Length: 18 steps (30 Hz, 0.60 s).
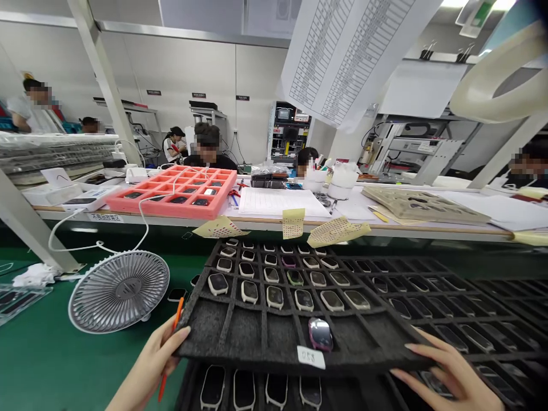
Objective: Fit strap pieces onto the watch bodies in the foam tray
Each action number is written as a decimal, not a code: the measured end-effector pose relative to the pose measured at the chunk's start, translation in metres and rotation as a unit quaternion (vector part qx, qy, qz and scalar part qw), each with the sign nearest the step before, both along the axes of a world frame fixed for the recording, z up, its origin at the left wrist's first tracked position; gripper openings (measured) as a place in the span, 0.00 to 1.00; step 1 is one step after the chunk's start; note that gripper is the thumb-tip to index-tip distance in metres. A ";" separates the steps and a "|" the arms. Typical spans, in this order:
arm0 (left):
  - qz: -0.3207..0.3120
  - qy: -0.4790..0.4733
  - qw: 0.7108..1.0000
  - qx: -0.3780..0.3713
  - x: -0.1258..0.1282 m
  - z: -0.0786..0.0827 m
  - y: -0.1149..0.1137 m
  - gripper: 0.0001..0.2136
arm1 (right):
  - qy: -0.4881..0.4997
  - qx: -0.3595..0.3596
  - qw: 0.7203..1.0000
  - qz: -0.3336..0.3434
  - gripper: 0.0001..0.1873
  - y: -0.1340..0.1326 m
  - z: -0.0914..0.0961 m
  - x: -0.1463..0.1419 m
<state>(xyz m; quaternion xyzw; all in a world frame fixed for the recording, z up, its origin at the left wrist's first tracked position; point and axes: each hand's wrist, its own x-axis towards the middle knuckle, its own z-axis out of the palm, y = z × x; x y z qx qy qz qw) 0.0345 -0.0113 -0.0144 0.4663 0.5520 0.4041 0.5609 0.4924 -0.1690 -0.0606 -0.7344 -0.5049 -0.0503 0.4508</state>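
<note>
Holding up a felt tray (240, 348) with both hands, head view looking down over it. Left hand (149, 365) is curling around the tray's near left edge, pinching an orange pen (176, 317) against it. Right hand (449, 371) is bracing the right corner, fingers spread, no pinch showing. Watches (274, 297) are sitting in the tray's compartments, a pink watch (320, 334) sitting apart near the front beside a "058" label (311, 357). More trays (411, 268) are lying underneath. A fan (120, 291) is standing left on the green mat (51, 348). Co-workers (208, 149) are sitting beyond a bench carrying a coral tray (171, 194).
</note>
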 end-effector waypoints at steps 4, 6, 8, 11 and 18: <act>-0.024 -0.028 0.999 0.013 0.020 0.003 0.038 0.20 | 0.051 0.013 0.997 0.051 0.23 0.060 0.008 0.003; -0.001 -0.041 0.999 0.025 0.029 0.002 0.061 0.17 | 0.060 0.017 0.996 0.064 0.24 0.094 0.011 0.004; 0.017 -0.043 0.999 0.026 0.037 0.002 0.086 0.16 | 0.059 0.012 0.995 0.083 0.26 0.126 0.015 0.008; 0.024 -0.027 0.999 0.014 0.047 0.002 0.122 0.12 | 0.032 -0.021 0.993 0.110 0.24 0.165 0.018 0.017; 0.073 0.033 0.997 -0.014 0.072 -0.013 0.187 0.12 | -0.022 -0.082 0.991 0.100 0.19 0.238 0.007 0.024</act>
